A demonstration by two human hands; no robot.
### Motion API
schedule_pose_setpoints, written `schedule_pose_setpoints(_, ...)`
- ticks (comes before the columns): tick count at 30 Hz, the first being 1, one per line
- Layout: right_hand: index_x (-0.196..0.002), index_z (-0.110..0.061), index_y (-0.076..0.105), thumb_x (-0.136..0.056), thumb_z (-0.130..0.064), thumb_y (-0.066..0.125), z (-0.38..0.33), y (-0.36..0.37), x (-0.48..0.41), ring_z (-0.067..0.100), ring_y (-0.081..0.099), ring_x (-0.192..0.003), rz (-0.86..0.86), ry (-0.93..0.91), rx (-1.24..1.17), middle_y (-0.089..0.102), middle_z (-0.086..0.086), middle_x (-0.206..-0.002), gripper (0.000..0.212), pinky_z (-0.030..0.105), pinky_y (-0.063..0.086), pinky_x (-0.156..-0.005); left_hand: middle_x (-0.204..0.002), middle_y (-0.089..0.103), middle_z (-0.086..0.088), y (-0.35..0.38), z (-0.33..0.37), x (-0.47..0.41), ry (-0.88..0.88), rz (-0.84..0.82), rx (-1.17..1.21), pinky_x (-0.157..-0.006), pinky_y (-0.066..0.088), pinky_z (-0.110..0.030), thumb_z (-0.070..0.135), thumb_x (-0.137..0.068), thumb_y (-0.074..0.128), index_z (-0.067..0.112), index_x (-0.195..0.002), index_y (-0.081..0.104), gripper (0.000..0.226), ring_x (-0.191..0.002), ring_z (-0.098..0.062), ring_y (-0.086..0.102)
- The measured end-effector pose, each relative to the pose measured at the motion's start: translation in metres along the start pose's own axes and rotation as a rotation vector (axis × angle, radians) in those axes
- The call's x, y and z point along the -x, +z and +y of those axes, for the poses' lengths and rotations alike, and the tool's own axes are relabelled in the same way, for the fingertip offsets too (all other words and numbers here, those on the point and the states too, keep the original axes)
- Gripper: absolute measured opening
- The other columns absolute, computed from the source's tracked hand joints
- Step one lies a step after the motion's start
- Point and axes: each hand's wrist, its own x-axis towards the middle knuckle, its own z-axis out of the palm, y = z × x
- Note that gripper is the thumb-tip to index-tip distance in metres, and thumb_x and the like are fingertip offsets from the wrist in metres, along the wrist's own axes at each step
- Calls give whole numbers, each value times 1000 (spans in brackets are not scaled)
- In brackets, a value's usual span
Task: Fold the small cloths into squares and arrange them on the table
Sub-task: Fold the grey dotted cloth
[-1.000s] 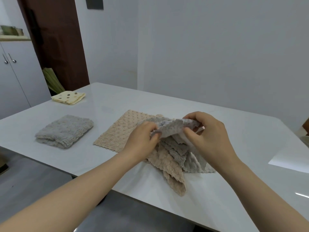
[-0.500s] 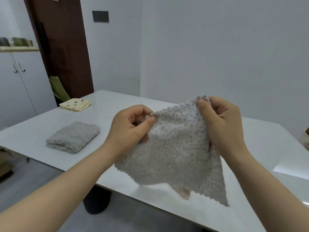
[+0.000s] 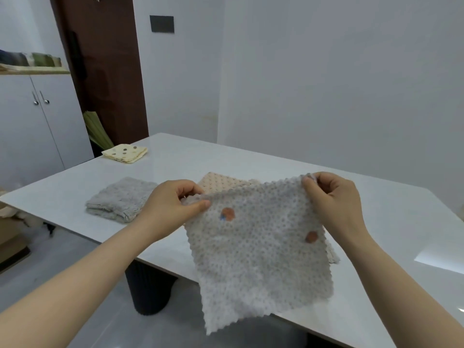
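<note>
2 folded cloths, a grey one (image 3: pixel 121 199) and a yellow spotted one (image 3: pixel 125 152), lie on the desk (image 3: pixel 251 156). The left hand (image 3: pixel 173 202) and right hand (image 3: pixel 331 199) pinch the top corners of a grey dotted cloth (image 3: pixel 256 252), hanging unfolded above the desk. A beige cloth (image 3: pixel 221 182) waits behind.

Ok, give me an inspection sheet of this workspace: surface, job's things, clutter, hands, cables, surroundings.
Surface: glossy white table, glare patch at right.
Job's things: dotted cloth held up unfolded; grey cloth and yellow cloth folded on the table; beige cloth flat, partly hidden behind the dotted one.
Clutter: nothing seen.
Hands: left hand and right hand each pinch a top corner of the dotted cloth.
Cables: nothing seen.
Surroundings: cabinet at left, brown door, white wall.
</note>
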Motion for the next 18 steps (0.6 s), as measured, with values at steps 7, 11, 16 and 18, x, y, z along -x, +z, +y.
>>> schedule_pose_setpoints(7, -75, -13, 67, -89, -14, 56, 10, 0, 5, 17, 47, -60, -17, 67, -34, 60, 23, -71, 18, 27, 40, -61, -55, 59, -4, 1, -9, -1, -117, 73, 167, -52, 38, -25, 28, -78, 74, 15, -68, 69, 18, -50, -10, 46)
schedule_pose_setpoints(11, -82, -21, 68, -91, -14, 56, 8, -3, 5, 14, 39, -52, 4, 61, -64, 51, 25, -63, 17, 19, 37, -54, -45, 52, 8, -1, -5, -2, -182, 83, 296, -43, 35, -16, 25, -82, 71, 9, -71, 69, 20, -39, -6, 40)
schedule_pose_setpoints(16, -85, -14, 69, -91, -9, 58, -1, -7, 7, 9, 44, -44, -17, 80, -172, 51, 12, -53, 14, 12, 41, -46, -56, 49, -5, 0, 3, -3, -243, 91, 466, -42, 34, -19, 24, -87, 65, 4, -81, 71, 21, -44, -10, 39)
schedule_pose_setpoints(18, -88, -12, 68, -91, -8, 59, -8, -6, 8, 8, 43, -42, -26, 87, -223, 48, 0, -45, 11, 11, 40, -44, -56, 48, -5, 1, 10, -3, -244, 83, 507, -42, 35, -18, 23, -87, 66, 3, -83, 71, 21, -45, -10, 40)
